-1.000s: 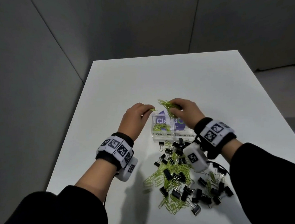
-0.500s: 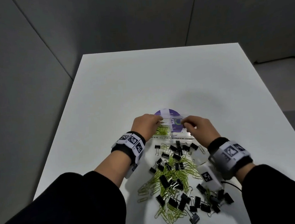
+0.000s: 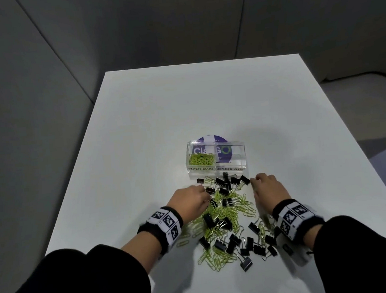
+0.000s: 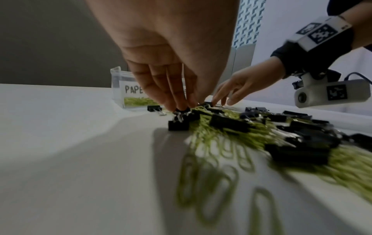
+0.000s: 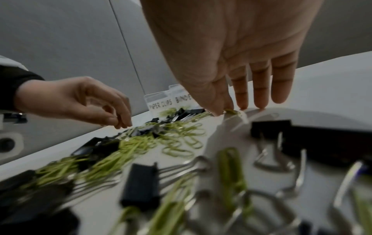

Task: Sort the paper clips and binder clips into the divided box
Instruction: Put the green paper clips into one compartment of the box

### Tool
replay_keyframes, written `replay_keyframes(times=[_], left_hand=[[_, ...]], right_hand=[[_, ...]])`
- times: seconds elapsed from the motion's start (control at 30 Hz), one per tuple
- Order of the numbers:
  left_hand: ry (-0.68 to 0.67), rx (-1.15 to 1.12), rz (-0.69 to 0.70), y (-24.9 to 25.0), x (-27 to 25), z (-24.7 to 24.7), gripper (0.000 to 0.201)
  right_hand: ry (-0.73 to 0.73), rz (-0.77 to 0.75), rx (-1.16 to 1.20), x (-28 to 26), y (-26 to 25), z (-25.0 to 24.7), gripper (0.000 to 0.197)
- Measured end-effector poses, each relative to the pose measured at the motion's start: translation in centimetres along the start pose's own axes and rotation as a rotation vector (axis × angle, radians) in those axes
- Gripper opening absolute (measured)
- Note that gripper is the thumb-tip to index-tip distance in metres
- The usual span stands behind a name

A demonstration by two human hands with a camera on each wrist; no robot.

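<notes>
Nearest the person, the mixed heap of black metal binder clips (image 3: 228,239) and lime-green wire paper clips (image 3: 219,216) lies spread on the white table (image 3: 139,127), just in front of the box. Both hands have dropped back to this heap from the box, where a second ago they were over the compartments with green clips in the fingers. That load appears delivered, and a fresh pick is starting.

The left hand (image 3: 189,199) reaches into the heap's left edge with fingertips bunched down on a black binder clip (image 4: 181,111); contact is plain, but whether it is actually gripped I cannot tell. The right hand (image 3: 266,187) is at the heap's far right corner, thumb and forefinger pinching a green paper clip (image 5: 231,111), the other fingers straight.

Beyond them, the clear plastic divided box (image 3: 242,165) holds green clips in its left compartment, labelled for paper clips; the right one, for binder clips, looks empty. Most sorting remains.
</notes>
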State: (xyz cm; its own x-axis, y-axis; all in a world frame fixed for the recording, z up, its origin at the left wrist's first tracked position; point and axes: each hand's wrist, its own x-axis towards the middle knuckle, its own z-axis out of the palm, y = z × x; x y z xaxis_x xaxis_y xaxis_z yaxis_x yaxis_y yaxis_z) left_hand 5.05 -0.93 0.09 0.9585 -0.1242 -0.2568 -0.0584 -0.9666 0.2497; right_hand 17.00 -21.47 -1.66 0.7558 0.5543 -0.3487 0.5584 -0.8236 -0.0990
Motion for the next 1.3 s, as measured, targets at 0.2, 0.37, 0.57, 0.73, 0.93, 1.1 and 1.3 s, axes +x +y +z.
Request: replay_keyframes(times=[0.2, 0.37, 0.57, 0.73, 0.93, 1.1, 1.3], left_hand=[[-0.019, -0.026, -0.112, 0.0, -3.5, 1.9, 0.039], [-0.028, -0.105, -0.105, 0.1, -6.6, 3.0, 0.056], [-0.111, -0.210, -0.254, -0.5, -8.8, 4.1, 0.055], [0.004, -0.298, -0.316, 0.6, -8.0, 4.2, 0.035], [0.020, -0.370, -0.351, 1.9, -6.1, 3.8, 0.047], [0.032, -0.360, -0.349, 2.7, -5.2, 3.8, 0.060], [0.040, -0.267, -0.328, 3.1, -4.1, 4.0, 0.054]], right_hand=[[0.003, -0.021, -0.037, -2.4, -1.7, 2.1, 0.050], [0.004, -0.120, -0.019, -4.4, -2.4, 2.7, 0.045], [-0.007, -0.125, 0.056, -4.9, -2.1, 2.1, 0.030], [-0.014, -0.135, 0.094, -4.8, -3.3, 2.5, 0.023], [-0.067, -0.112, 0.122, -4.2, -3.9, 1.9, 0.026], [-0.122, -0.065, 0.197, -4.5, -4.5, 2.2, 0.044], [-0.078, -0.105, 0.133, -4.4, -5.6, 2.4, 0.053]])
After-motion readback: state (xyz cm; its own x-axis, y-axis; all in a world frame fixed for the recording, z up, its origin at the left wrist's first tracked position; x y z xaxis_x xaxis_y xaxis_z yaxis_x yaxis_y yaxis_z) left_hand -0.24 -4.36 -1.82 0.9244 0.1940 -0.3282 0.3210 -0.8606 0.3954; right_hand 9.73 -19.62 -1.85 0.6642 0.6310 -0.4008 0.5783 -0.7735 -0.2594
